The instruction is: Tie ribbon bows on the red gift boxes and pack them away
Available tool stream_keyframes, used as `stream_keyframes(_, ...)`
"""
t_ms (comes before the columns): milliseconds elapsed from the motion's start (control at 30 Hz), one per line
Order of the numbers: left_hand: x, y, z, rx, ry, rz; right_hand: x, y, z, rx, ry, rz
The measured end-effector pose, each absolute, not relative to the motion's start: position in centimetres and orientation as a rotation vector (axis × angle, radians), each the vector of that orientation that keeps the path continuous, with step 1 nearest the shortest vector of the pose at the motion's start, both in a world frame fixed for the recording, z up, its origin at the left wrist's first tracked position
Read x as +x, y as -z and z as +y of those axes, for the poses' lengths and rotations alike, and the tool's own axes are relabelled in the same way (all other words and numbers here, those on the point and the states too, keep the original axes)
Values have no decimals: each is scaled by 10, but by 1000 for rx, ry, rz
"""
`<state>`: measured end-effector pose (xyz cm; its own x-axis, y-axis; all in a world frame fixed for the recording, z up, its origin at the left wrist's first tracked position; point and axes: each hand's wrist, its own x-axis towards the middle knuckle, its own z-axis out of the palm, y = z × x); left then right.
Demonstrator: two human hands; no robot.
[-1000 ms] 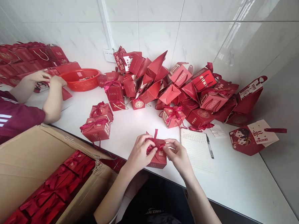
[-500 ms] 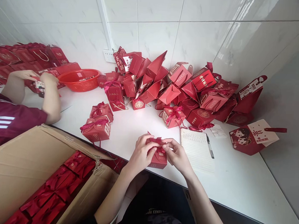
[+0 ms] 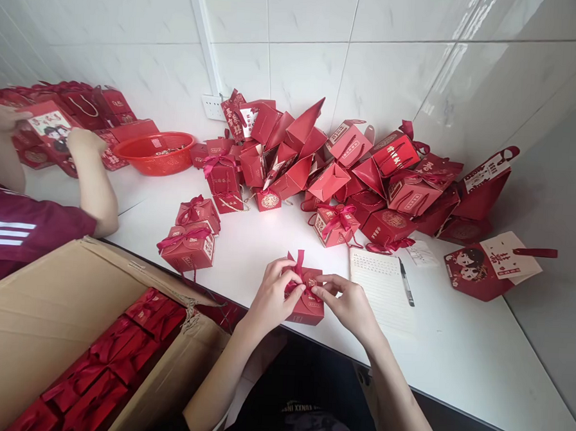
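White tabletop (image 3: 247, 252): 1 box (image 3: 308, 314) at 6 o'clock, by the near edge. Left hand (image 3: 275, 296): fingers pinching the box's ribbon (image 3: 300, 262). Right hand (image 3: 349, 303): fingers at the ribbon, grip cannot be told. Notebook (image 3: 379, 290) at the box's 3 o'clock.

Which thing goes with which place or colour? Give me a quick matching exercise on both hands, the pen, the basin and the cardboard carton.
Things
1. Left hand and right hand
2. Pen
3. Basin
4. Cardboard carton

Places and colours
A. Orange-red
B. Lower left of the picture, with ribboned boxes inside
C. At the ribbon of a red box, near the front edge of the table
D. Along the right edge of the notebook

Right pairs: 1-C, 2-D, 3-A, 4-B
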<state>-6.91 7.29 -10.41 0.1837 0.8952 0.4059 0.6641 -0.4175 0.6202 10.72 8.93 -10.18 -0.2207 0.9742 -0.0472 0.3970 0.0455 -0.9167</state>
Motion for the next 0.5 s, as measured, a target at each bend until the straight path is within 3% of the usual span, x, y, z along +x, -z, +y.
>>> stream_keyframes(200,-69,105,74,2163,-1087,1468,99,96,88,-1285,-955,-1813)
stream_keyframes(500,-71,106,74,2117,-1053,1489,93,98,103,-1268,-1457,-1477)
